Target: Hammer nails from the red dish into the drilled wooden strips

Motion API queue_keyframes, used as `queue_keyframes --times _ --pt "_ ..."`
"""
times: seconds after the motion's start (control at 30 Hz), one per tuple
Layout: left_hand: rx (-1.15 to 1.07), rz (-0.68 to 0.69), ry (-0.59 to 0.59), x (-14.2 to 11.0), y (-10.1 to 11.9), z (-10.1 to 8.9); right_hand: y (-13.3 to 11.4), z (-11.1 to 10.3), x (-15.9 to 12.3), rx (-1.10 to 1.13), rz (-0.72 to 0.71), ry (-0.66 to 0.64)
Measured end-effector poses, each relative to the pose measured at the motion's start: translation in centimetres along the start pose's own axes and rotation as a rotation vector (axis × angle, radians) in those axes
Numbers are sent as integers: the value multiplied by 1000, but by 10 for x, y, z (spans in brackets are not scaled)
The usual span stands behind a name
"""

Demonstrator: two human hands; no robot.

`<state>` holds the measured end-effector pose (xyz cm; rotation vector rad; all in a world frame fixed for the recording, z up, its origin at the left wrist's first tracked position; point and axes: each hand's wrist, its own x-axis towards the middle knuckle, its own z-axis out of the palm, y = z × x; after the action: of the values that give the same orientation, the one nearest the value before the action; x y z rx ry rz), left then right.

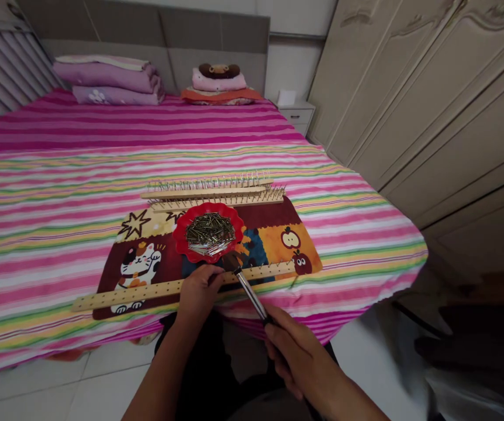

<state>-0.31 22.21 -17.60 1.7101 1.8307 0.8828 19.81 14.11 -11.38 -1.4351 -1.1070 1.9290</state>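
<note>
Low in the middle of the frame, a long wood strip runs sideways, right end higher. Nearest is the left hand, fingers pinched close; what they pinch is hidden. Lower right, the right hand holds a hammer slanting up across it.

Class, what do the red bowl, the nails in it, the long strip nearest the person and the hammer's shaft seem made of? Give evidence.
Red bowl: probably smooth plastic; bright even colour, moulded wavy rim.
Nails: shiny metal, likely steel; glints.
Strip: bare-looking wood; pale tan colour.
Hammer's shaft: polished metal, perhaps chromed; bright streaks along it.
</note>
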Motion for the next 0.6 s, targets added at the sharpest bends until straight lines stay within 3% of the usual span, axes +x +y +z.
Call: queue_keyframes --times 0.47,0.6 --pt "-62 -27 19 -5 -5 -1 13 -13 -17 147 21 184" --pt "-62 -42 114 -4 -4 -13 19 -18 -18 165 3 223"
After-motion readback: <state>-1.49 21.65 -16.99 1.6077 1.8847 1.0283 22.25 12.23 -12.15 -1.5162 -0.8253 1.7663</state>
